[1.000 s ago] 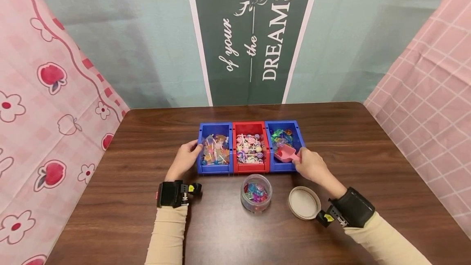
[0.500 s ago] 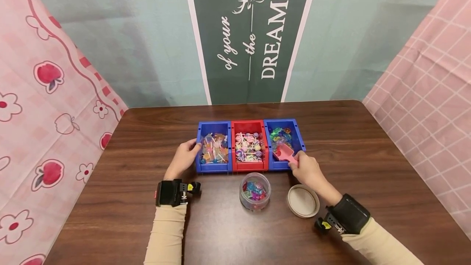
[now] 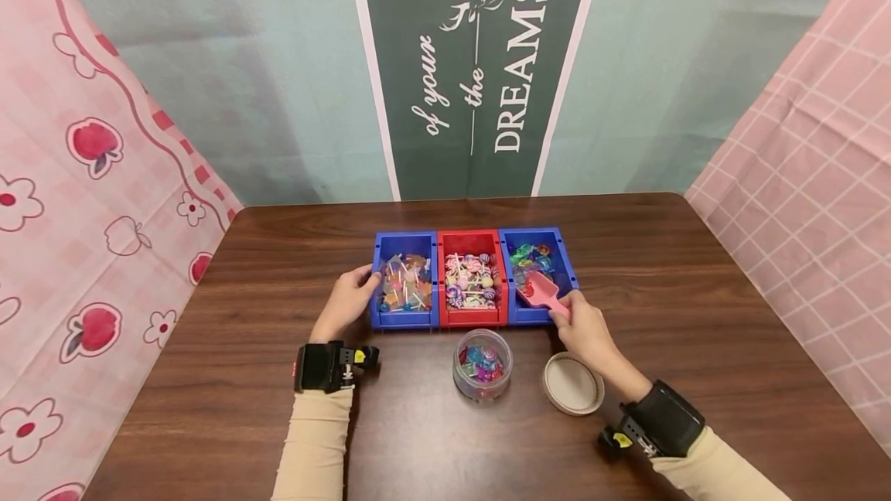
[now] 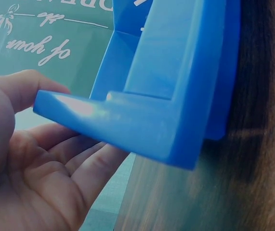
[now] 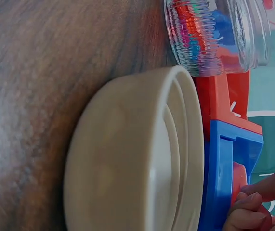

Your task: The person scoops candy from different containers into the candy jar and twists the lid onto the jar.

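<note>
Plainly, a pink scoop [image 3: 539, 290] is pinched by its handle in the fingers of the right hand [image 3: 586, 331], its blade set ahead of them among colourful pieces [image 3: 534, 255] inside the right blue bin [image 3: 532, 233]. Left of those fingers, lollipops [image 3: 469, 281] are held in the red bin [image 3: 469, 239]. Beyond it, the left blue bin [image 3: 406, 243] is gripped by its outer wall between left hand [image 3: 346, 301] thumb and fingers. Nearer the person than either set of fingers, a filled clear jar [image 3: 483, 391] is stood on the bench [image 3: 292, 253]; the round lid [image 3: 574, 383] is laid just below the right fingers.

In the right wrist view, the bins are partly blocked by the lid, and the right hand is cut off. The left fingertips are partly hidden behind blue plastic; the scoop's load cannot be made out clearly.
</note>
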`<state>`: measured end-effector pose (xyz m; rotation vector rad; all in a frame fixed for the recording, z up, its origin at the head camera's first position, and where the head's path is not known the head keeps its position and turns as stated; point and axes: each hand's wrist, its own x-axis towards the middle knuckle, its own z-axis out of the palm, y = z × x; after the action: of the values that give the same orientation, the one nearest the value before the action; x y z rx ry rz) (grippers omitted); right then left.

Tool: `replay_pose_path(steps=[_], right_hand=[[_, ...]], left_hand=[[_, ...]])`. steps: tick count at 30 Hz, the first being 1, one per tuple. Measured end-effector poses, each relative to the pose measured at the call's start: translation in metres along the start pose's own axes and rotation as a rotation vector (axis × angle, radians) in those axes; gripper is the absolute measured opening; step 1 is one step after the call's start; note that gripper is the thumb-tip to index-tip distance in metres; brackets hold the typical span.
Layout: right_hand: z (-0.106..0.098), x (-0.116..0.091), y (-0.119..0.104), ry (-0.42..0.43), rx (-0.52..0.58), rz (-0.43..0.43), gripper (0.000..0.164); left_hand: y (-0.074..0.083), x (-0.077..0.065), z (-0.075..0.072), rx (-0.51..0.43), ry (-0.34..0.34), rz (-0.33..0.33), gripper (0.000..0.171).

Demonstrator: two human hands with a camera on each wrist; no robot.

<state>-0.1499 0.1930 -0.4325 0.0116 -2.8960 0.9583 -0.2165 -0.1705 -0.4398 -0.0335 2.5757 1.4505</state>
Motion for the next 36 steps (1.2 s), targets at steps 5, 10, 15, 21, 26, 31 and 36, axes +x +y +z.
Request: replay_pose_path(steps=[5,10,15,21,26,31,36], right_hand=[[-0.005,-0.004,0.0,0.016,0.01,-0.003,0.017],[-0.009,-0.005,0.004,0.022,0.017,-0.02,0.017],[-0.012,-0.005,0.008,0.015,0.024,-0.037,0.017],[-0.017,-0.008,0.008,0.015,0.036,-0.034,0.015],[-0.019,-0.009,0.007,0.014,0.039,-0.036,0.015],[-0.018,-0.009,0.009,0.011,0.036,-0.035,0.015],[-0.018,-0.009,0.009,0.008,0.042,-0.041,0.014]], left_hand=[[0.0,0.0,0.001,0.0,-0.002,-0.006,0.048],[0.0,-0.001,0.0,0.014,-0.001,0.004,0.048],[0.0,-0.002,-0.001,0.006,-0.005,-0.01,0.048],[0.0,-0.002,-0.001,0.001,-0.011,-0.023,0.049],[0.0,-0.002,-0.001,-0.005,-0.009,-0.021,0.049],[-0.001,-0.001,0.0,-0.01,-0.009,-0.018,0.048],[0.0,0.0,0.0,-0.009,-0.004,-0.014,0.048]])
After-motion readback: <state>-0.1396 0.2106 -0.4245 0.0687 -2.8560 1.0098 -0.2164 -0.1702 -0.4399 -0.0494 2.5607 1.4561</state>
